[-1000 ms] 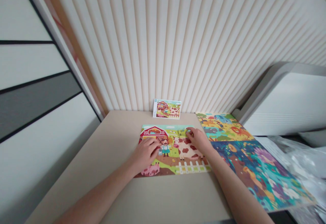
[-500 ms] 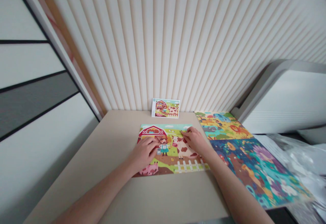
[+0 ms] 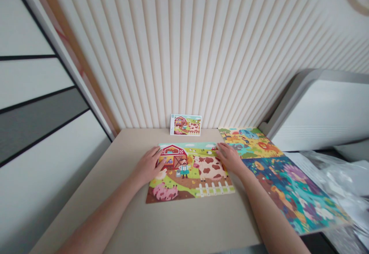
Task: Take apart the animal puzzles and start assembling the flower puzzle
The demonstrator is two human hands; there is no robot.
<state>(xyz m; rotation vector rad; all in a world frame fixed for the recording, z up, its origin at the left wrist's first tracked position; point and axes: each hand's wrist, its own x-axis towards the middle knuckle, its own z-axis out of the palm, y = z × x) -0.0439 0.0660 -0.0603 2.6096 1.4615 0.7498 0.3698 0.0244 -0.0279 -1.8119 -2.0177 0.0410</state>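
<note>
You get soft, even light on the farm puzzle [image 3: 190, 174]; shadow dims the lower-left panel [image 3: 49, 184], glare flecks the plastic [image 3: 334, 175], wide-angle stretch at edges.

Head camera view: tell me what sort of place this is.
Probably an indoor tabletop play spot, perhaps in a home, though I can't be sure. A table stands by a ribbed white wall or screen, with a colourful farm puzzle on it.

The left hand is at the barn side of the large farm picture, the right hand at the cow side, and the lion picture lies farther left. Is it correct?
Almost: the head view shows the lion picture right of the large farm picture. The left hand and right hand are as you say.
</note>
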